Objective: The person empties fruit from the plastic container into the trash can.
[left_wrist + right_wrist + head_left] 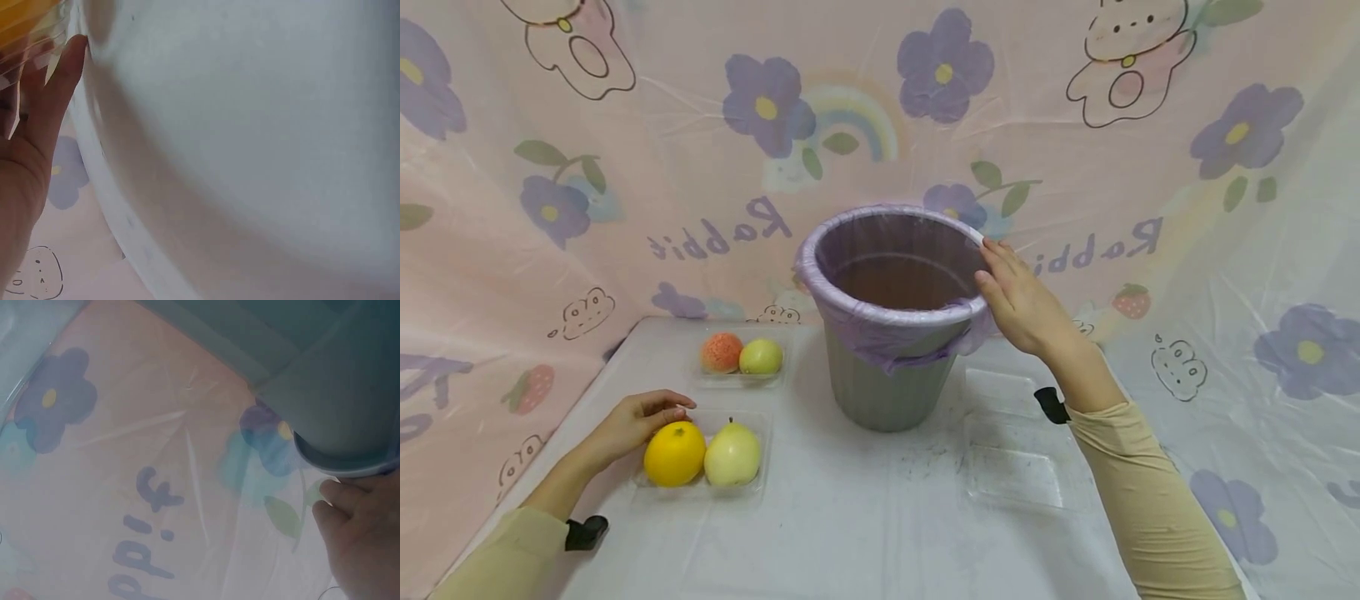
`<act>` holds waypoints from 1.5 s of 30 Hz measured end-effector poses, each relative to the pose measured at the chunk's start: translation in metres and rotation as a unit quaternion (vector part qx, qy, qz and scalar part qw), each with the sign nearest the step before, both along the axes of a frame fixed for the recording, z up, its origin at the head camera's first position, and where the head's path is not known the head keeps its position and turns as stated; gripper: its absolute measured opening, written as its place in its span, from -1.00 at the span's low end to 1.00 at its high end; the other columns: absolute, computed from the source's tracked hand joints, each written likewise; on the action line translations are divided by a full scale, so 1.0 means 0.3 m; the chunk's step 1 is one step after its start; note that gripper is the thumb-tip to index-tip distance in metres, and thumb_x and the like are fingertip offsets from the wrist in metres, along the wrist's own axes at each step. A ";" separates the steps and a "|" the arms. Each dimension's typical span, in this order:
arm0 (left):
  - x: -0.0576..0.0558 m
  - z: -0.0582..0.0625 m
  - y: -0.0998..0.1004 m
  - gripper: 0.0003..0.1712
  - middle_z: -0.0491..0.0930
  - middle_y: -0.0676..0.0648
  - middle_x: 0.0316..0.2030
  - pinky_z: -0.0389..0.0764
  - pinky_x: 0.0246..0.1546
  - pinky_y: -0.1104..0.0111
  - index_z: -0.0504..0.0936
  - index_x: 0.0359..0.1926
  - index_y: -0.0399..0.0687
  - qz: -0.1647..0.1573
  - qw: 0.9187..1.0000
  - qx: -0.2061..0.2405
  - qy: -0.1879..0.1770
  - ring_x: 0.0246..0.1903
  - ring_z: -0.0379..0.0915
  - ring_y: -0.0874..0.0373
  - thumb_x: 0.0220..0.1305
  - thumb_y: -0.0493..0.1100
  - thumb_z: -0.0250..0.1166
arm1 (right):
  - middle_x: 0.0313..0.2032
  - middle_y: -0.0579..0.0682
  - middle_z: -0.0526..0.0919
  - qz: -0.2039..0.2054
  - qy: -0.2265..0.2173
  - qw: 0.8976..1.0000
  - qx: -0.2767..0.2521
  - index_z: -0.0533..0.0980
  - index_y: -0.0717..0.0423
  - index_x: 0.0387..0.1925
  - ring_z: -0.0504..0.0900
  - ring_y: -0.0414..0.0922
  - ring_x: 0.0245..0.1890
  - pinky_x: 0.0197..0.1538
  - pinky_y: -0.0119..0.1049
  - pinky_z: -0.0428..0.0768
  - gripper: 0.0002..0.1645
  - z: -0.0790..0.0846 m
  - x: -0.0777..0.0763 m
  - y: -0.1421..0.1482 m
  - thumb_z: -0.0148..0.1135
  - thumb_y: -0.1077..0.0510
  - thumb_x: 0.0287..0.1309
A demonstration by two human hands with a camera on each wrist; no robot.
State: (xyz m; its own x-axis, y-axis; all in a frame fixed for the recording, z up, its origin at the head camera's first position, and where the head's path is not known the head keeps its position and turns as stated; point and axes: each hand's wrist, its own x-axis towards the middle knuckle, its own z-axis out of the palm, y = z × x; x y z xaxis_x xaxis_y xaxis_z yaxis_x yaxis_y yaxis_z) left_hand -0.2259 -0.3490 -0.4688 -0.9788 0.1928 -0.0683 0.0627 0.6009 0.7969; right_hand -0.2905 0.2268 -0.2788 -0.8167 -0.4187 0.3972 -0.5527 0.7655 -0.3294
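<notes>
A grey bin [887, 392] stands on the table, its rim wrapped in a purple plastic bag [895, 337]. My right hand [1022, 304] touches the bin's right rim with fairly straight fingers; fingertips also show just outside the rim [350, 469] in the right wrist view. At the left, my left hand [636, 425] lies against the back left of a clear plastic tray [763, 454], fingers loosely bent. That tray holds a yellow round fruit [674, 455] and a pale green pear [732, 455]. The left wrist view shows the hand [31, 144] beside the tray's ribbed wall.
Behind the left tray, another clear tray [707, 381] holds a reddish fruit [721, 352] and a green fruit [761, 357]. Two clear trays lie right of the bin, the nearer one [1015, 479] in front. A patterned cloth [865, 50] hangs behind and beside the white table [850, 533].
</notes>
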 end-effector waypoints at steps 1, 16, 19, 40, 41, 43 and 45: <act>0.002 0.003 0.002 -0.57 0.70 -0.24 0.05 0.63 -0.13 0.49 0.63 0.21 -0.24 0.006 1.000 0.005 -0.005 -0.06 0.59 0.18 0.60 0.00 0.16 | 0.61 0.29 0.02 0.000 0.000 1.000 0.000 0.06 0.41 0.57 -0.11 0.30 0.62 0.62 0.16 -0.10 -0.13 0.001 0.000 0.000 -0.40 -0.22 0.66; 0.045 0.048 0.027 -0.49 0.66 0.00 -0.06 0.68 -0.39 0.35 0.57 0.25 -0.33 0.084 0.994 0.046 0.053 -0.27 0.50 0.24 0.62 0.03 0.12 | 0.60 0.31 0.04 0.007 0.012 1.000 -0.010 0.09 0.44 0.55 -0.09 0.30 0.61 0.63 0.12 -0.12 -0.14 -0.004 0.003 -0.002 -0.38 -0.21 0.66; 0.052 0.076 0.044 -0.49 0.64 0.28 -0.15 0.67 -0.37 0.39 0.57 0.23 -0.36 0.105 0.989 0.062 0.082 -0.25 0.50 0.30 0.61 0.02 0.14 | 0.60 0.30 0.04 0.006 0.011 1.000 -0.011 0.09 0.43 0.56 -0.10 0.29 0.62 0.63 0.12 -0.12 -0.13 -0.007 0.002 0.000 -0.38 -0.22 0.66; 0.019 0.309 0.170 -0.84 0.66 0.31 -0.38 0.57 -0.58 0.57 0.77 -0.10 0.05 0.282 0.923 0.208 0.161 -0.41 0.52 0.35 0.54 -0.12 0.24 | 0.61 0.26 0.05 0.003 0.017 1.000 -0.015 0.10 0.41 0.56 -0.08 0.28 0.62 0.63 0.10 -0.10 -0.13 -0.013 0.000 0.000 -0.38 -0.22 0.66; 0.012 0.323 0.175 -0.84 0.66 0.29 -0.38 0.56 -0.59 0.58 0.77 -0.11 0.06 0.288 0.919 0.216 0.164 -0.42 0.52 0.34 0.54 -0.13 0.24 | 0.61 0.26 0.05 0.003 0.017 1.000 -0.014 0.10 0.41 0.56 -0.09 0.28 0.62 0.63 0.10 -0.11 -0.13 -0.013 0.000 0.000 -0.38 -0.23 0.66; -0.004 0.351 0.185 -0.86 0.67 0.25 -0.36 0.54 -0.60 0.59 0.75 -0.14 0.08 0.298 0.910 0.235 0.168 -0.42 0.53 0.34 0.54 -0.15 0.25 | 0.61 0.26 0.04 0.003 0.015 1.000 -0.014 0.10 0.40 0.56 -0.09 0.27 0.62 0.63 0.10 -0.11 -0.13 -0.012 0.001 0.000 -0.39 -0.23 0.66; -0.020 0.382 0.192 -0.86 0.67 0.23 -0.34 0.53 -0.62 0.60 0.73 -0.16 0.10 0.303 0.902 0.255 0.173 -0.42 0.54 0.33 0.53 -0.17 0.25 | 0.61 0.26 0.04 0.003 0.015 1.000 -0.014 0.09 0.41 0.56 -0.09 0.27 0.62 0.63 0.10 -0.11 -0.13 -0.012 0.001 0.000 -0.39 -0.23 0.66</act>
State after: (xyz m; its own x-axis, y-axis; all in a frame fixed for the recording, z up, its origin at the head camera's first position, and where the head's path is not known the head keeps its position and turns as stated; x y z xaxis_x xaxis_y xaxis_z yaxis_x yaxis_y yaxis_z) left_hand -0.2320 -0.2914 -0.3541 -0.8609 -0.4648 0.2070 0.1428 0.1696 0.9751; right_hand -0.2902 0.2267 -0.2824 -0.8020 -0.4115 0.4330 -0.5670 0.7526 -0.3349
